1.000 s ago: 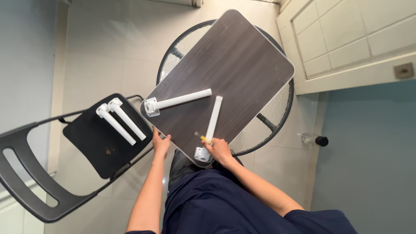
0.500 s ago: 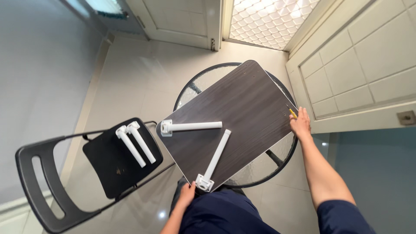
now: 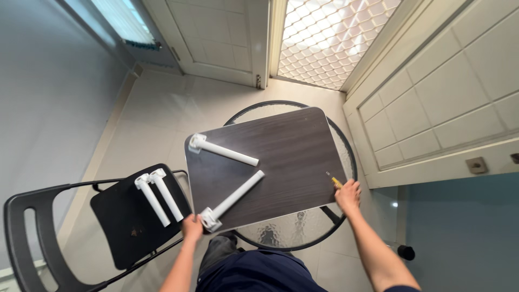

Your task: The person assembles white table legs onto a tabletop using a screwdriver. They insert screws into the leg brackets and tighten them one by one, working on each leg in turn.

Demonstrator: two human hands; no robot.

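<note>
head view, board: dark wood-grain board (image 3: 281, 157) lies flat on the round glass table (image 3: 294, 230), long axis running left-right, tilted a bit so the far-right corner sits higher in frame.

head view, left hand: left hand (image 3: 192, 227) is at the near-left corner of the board, right beside the mounting plate of the near white leg (image 3: 232, 200). Fingers look curled on the board edge, touching it. Can't tell how tight the grip is, it's a bit blurred.

head view, right hand: right hand (image 3: 347, 193) is on the near-right corner, fingers closed around a small yellow screwdriver (image 3: 335, 181) whose tip points up and left, onto the board.

head view, legs on board: 2 white legs are fixed on the board. The far white leg (image 3: 224, 151) runs from the far-left corner towards the middle; the near one runs from the near-left corner up and right. They close in like a V but the free ends stay apart.

head view, key relation: the board spans between the 2 hands, so each hand has 1 near corner. The near leg's plate is almost touching the left fingers and well apart from the right hand.

head view, spare parts: 2 loose white legs (image 3: 157, 197) lie side by side on the seat of the black folding chair (image 3: 51, 232), left of the table, near the left hand but not touching it.
</note>
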